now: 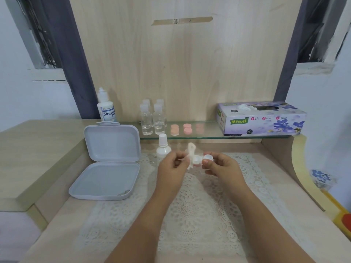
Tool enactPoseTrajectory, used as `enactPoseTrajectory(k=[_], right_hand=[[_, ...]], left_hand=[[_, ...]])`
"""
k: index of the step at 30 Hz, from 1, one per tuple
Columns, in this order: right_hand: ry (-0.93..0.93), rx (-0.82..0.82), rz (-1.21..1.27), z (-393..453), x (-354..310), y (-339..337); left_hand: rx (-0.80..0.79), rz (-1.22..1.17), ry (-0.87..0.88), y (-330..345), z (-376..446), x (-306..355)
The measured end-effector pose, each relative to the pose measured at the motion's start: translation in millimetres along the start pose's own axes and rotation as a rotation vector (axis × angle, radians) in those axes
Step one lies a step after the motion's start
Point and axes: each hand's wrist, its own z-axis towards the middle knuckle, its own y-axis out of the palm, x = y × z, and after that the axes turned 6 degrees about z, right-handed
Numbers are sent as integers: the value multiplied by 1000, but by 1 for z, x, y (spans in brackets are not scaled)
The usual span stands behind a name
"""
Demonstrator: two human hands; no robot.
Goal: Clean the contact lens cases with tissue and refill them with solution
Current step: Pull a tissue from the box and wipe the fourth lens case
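Both hands meet above the white lace mat (191, 205), low of centre. At about seven o'clock from the case, the left hand (171, 166) pinches a twisted strip of white tissue (190, 155) whose tip rises above the fingers. At four o'clock from it, the right hand (221, 167) grips the small white plastic contact lens case (201, 160) by one open well, the other well turned toward the tissue. Tissue and case look to be touching, though blur hides whether the tip is inside the well.

Judging by its build, the case is light, stiff and smooth, likely slick if wet; holding it by the rim, as now, leaves the well free. The tissue is soft and may tear.

At nine o'clock lies an open grey plastic box (106, 179). Just behind the hands stands a small white dropper bottle (163, 148). Farther, on the glass shelf (209, 136), stand clear bottles (152, 120) at twelve, pink round lens cases (187, 128), a floral tissue box (260, 118) at two, and a white solution bottle (105, 107) at ten.
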Motion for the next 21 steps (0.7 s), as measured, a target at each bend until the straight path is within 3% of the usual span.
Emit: enactPoseTrajectory(k=[5,14,18,21], right_hand=[[-34,-30,33,-2,-1,-1],[-9,-65,0,-4,4,-1],[0,-81,-23,-4,6,-1],[-4,-65,-62,-4,6,-2]], left_hand=[[-150,352,258,5,-4,-8],[-203,512,250,0,2,-11],[-235,350,120,-1,1,-9],[-141,102,-10,-4,0,-8]])
